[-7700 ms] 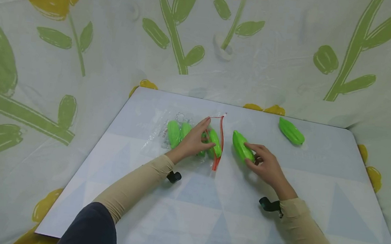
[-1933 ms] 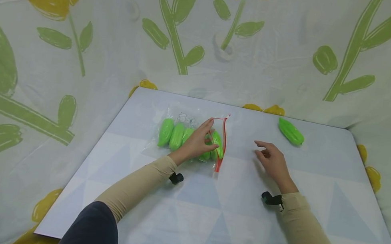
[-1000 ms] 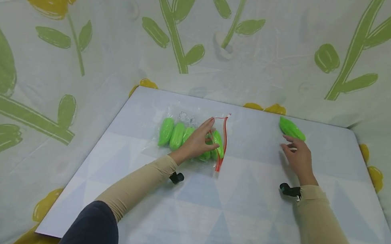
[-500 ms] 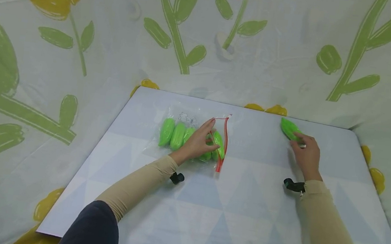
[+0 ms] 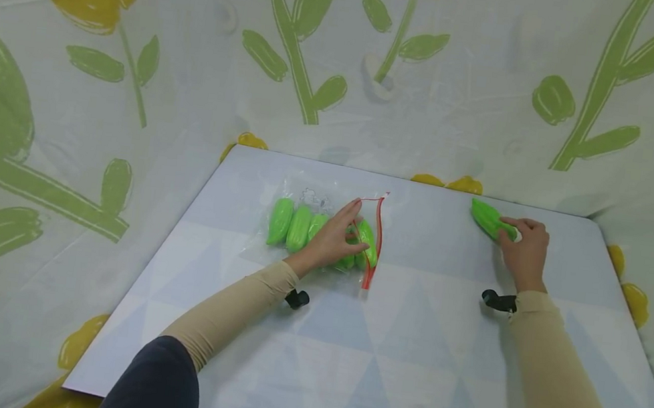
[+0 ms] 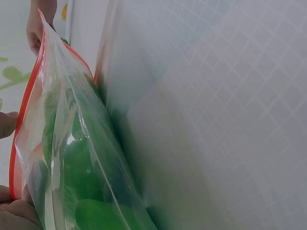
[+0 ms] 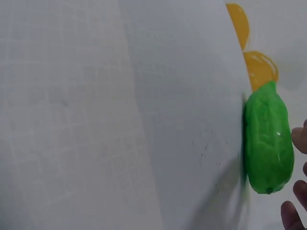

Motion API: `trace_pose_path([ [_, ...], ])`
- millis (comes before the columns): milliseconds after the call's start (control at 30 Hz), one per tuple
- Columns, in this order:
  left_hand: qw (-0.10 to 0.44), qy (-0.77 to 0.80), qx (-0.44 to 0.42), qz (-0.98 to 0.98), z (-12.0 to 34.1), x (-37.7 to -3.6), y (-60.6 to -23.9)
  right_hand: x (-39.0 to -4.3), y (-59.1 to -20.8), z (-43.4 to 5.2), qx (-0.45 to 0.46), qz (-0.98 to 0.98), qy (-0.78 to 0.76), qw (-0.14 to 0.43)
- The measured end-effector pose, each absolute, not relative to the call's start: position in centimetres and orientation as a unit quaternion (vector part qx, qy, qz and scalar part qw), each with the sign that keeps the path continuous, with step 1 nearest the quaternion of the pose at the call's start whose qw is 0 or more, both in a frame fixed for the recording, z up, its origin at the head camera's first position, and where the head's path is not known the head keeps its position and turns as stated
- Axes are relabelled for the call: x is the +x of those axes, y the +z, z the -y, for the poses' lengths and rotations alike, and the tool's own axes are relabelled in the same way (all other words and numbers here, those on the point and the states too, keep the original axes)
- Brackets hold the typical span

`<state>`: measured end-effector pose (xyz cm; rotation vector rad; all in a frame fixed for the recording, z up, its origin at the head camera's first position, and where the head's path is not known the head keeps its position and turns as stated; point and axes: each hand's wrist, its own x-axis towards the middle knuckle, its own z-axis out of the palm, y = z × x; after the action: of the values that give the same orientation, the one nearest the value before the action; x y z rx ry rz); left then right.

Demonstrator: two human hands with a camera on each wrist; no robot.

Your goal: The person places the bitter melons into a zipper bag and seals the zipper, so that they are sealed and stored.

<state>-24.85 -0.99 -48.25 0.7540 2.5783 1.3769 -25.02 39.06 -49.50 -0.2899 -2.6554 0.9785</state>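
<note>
At the back right of the table lies a plump green vegetable, ridged, with one pointed end. My right hand is at its near end in the head view, thumb and fingers on either side. In the right wrist view the spread fingertips are right beside the green skin. My left hand holds the red-edged mouth of a clear zip bag, keeping it parted. Several similar green vegetables lie in a row inside the bag, partly hidden behind my left hand.
The pale table carries a printed triangle pattern. Its back edge meets a hanging flowered cloth, which also closes in the left and right sides. A small black wrist camera sits under each forearm.
My right hand held a vegetable beside the bag, then appeared without it. It has since moved right and back to the remaining loose one. The left hand stays at the bag mouth.
</note>
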Motion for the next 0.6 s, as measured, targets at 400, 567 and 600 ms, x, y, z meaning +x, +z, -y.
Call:
trace_pose_path([
  [400,0.056,0.447,0.251,-0.857,1.02,-24.86,-48.14,-25.51,-49.83,-39.82,-0.099,0.94,0.319,0.074],
  [567,0.056,0.443,0.25,-0.859,1.11,-24.85,-48.09,-25.63,-49.88,-39.74,-0.11,0.941,0.316,0.042],
  [600,0.055,0.443,0.249,-0.86,1.13,-24.85,-48.08,-25.64,-49.9,-39.71,-0.113,0.941,0.317,0.035],
])
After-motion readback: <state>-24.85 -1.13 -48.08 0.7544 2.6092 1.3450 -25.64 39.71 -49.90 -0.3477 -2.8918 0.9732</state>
